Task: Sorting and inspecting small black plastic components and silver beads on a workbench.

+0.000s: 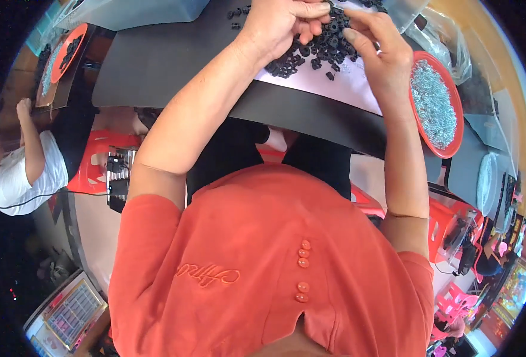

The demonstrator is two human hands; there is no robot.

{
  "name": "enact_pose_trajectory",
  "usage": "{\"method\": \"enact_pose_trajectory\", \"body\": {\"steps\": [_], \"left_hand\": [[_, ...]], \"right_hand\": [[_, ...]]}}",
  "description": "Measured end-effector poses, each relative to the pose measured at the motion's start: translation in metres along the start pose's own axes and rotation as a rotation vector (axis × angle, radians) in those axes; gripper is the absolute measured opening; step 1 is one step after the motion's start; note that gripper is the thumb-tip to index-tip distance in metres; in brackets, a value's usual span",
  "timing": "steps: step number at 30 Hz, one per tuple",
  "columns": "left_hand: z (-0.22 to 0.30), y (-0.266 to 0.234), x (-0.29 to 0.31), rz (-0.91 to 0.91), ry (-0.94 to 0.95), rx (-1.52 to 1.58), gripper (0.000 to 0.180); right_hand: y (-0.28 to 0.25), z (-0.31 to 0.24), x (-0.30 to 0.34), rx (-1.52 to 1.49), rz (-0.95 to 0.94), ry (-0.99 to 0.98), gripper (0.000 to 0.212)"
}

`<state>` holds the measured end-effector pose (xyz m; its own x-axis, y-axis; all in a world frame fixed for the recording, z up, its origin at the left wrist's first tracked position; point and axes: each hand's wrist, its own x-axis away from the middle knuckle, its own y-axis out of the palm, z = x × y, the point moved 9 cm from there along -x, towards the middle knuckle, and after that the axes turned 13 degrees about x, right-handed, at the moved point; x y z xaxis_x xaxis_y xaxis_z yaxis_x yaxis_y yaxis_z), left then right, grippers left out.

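At the top edge, my left hand [278,27] is closed, its thumb and forefinger pinching a small black plastic part [332,8]. My right hand [385,50] is beside it, fingers curled inward with their tips close to that part. Anything small between the right fingertips is too hidden to make out. Below and between both hands lies a loose heap of small black plastic parts [328,50], spread over a white sheet [310,83] on the dark table [155,65].
Right of my right forearm stands a red bowl [458,113] of small shiny metal pieces [432,104]. A clear plastic bin [138,15] is at the upper left. Another person [30,172] sits far left, near an orange-red plate [79,37] with black parts. Red stools [99,157] stand below.
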<state>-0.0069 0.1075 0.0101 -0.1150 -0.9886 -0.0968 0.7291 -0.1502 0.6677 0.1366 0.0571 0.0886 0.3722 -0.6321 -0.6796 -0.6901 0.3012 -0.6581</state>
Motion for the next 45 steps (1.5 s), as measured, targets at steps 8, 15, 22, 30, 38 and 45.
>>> {"method": "enact_pose_trajectory", "body": {"steps": [8,15,22,30,38,45], "left_hand": [[0.017,0.0,0.006,0.048,0.104,0.023,0.006],[0.014,0.006,0.009,0.027,0.103,-0.057,0.006],[0.003,-0.001,0.006,0.05,0.027,0.048,0.005],[0.004,-0.019,-0.004,0.072,0.007,0.339,0.012],[0.009,-0.015,0.001,0.098,-0.008,0.348,0.014],[0.017,-0.014,0.001,0.057,0.126,0.069,0.019]], "right_hand": [[0.014,-0.008,0.026,0.363,-0.344,0.003,0.005],[0.049,-0.007,0.049,0.598,-0.492,-0.047,0.009],[0.041,-0.007,0.035,0.23,-0.343,0.108,0.008],[0.083,-0.021,0.001,-0.512,-0.118,0.358,0.005],[0.076,-0.033,-0.006,-0.2,-0.057,0.154,0.009],[0.026,-0.021,-0.017,-0.015,0.083,0.024,0.005]]}}
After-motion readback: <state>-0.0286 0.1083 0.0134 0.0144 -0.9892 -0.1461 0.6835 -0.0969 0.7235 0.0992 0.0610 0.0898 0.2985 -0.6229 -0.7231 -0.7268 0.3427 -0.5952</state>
